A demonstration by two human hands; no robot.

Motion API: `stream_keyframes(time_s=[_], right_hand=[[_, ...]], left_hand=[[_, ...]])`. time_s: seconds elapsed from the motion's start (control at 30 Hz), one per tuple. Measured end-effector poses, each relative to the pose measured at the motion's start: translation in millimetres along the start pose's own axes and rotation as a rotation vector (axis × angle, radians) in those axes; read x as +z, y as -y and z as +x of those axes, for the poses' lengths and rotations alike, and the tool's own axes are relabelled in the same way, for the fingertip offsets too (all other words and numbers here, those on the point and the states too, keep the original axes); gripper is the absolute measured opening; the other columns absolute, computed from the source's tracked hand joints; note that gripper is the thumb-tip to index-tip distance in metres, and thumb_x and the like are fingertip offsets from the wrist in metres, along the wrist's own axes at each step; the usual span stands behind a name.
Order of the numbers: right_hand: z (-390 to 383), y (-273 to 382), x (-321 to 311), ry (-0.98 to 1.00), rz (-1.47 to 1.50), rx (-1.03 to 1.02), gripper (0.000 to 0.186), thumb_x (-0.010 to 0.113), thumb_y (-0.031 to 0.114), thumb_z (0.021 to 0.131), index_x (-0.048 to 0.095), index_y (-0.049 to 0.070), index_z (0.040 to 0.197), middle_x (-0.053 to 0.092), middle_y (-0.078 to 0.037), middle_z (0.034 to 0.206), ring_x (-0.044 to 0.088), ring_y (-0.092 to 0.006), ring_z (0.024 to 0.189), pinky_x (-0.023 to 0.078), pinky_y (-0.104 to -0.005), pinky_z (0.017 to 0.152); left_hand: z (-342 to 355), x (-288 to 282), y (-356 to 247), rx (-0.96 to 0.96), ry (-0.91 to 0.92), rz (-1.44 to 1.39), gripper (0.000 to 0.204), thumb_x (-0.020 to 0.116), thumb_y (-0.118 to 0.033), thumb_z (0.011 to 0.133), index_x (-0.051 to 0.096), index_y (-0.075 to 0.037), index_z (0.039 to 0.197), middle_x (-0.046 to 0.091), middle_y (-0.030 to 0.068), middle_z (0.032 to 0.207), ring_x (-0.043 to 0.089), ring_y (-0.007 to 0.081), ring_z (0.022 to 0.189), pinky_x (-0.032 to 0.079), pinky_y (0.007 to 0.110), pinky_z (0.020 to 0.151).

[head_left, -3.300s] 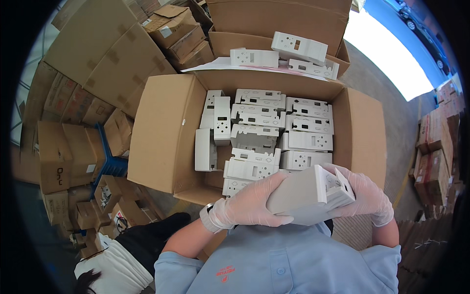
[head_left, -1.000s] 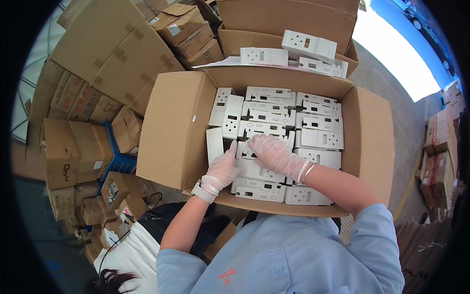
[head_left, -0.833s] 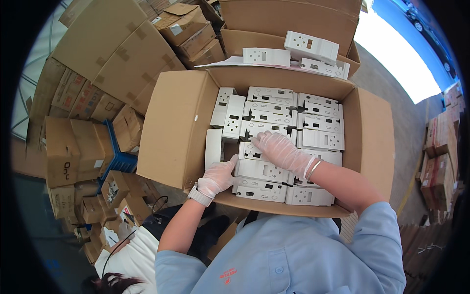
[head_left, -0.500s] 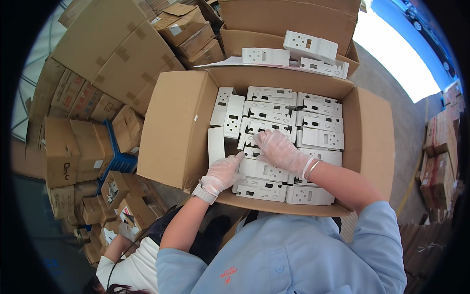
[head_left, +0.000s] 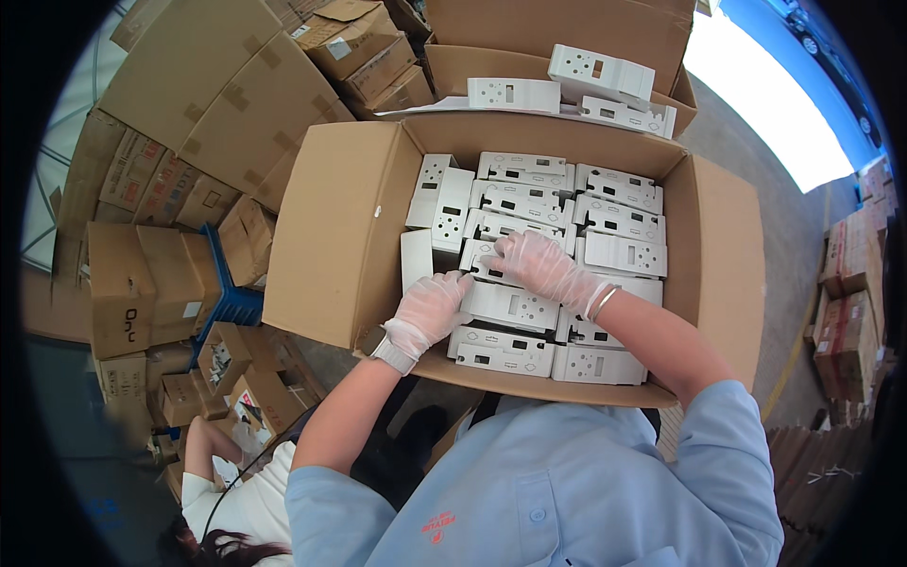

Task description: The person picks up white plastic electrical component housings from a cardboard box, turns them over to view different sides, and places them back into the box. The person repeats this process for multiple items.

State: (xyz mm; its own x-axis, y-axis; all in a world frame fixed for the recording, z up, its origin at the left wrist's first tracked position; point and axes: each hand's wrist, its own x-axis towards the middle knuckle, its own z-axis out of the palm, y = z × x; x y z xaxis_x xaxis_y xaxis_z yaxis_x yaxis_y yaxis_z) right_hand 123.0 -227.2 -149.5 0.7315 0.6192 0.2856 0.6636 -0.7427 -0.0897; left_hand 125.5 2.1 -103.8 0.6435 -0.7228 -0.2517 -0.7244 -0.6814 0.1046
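A large open carton (head_left: 368, 250) in front of me holds rows of white slotted housings (head_left: 619, 253). Both my hands wear clear thin gloves. My right hand (head_left: 543, 266) is over the middle column, fingers curled down onto one white housing (head_left: 484, 267). At that housing's left end is my left hand (head_left: 427, 310), its thumb and fingertips drawn together against it. The gloves and fingers hide part of the piece. Below it lies another housing (head_left: 510, 304), and a dark gap separates that one from the front housing (head_left: 505, 352).
More white housings (head_left: 600, 74) lie on a second open carton (head_left: 557, 19) at the far side. Stacked cartons (head_left: 123, 288) and a blue plastic crate (head_left: 227, 302) stand left. A co-worker (head_left: 236, 501) bends at lower left. Further cartons (head_left: 841, 340) are piled at right.
The housing just below my hands has shifted away from me, widening the dark gap before the front one. My hands have moved slightly farther away. The co-worker's arm has shifted.
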Motion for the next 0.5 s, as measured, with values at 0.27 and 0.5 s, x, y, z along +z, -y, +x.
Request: stream_keyframes(time_s=[0.27, 0.5], right_hand=[[-12, 1, -19, 0.022, 0.134, -0.041, 0.042, 0.076, 0.031, 0.066, 0.063, 0.013, 0.102, 0.058, -0.007, 0.109, 0.057, -0.0229, 0.103, 0.047, -0.0382, 0.083], [3, 25, -12, 0.122, -0.119, 0.171, 0.039, 0.076, 0.026, 0.067, 0.061, 0.010, 0.099, 0.058, -0.005, 0.098, 0.057, -0.0203, 0.095, 0.046, -0.0342, 0.075]], left_hand=[[10, -6, 1, 0.018, 0.115, -0.115, 0.054, 0.074, -0.040, 0.073, 0.058, -0.008, 0.114, 0.059, 0.0127, 0.102, 0.057, 0.0304, 0.098, 0.046, 0.040, 0.086], [11, -1, -2, 0.044, 0.193, -0.179, 0.054, 0.073, -0.035, 0.075, 0.057, -0.008, 0.120, 0.062, 0.0152, 0.100, 0.059, 0.0311, 0.099, 0.046, 0.040, 0.088]])
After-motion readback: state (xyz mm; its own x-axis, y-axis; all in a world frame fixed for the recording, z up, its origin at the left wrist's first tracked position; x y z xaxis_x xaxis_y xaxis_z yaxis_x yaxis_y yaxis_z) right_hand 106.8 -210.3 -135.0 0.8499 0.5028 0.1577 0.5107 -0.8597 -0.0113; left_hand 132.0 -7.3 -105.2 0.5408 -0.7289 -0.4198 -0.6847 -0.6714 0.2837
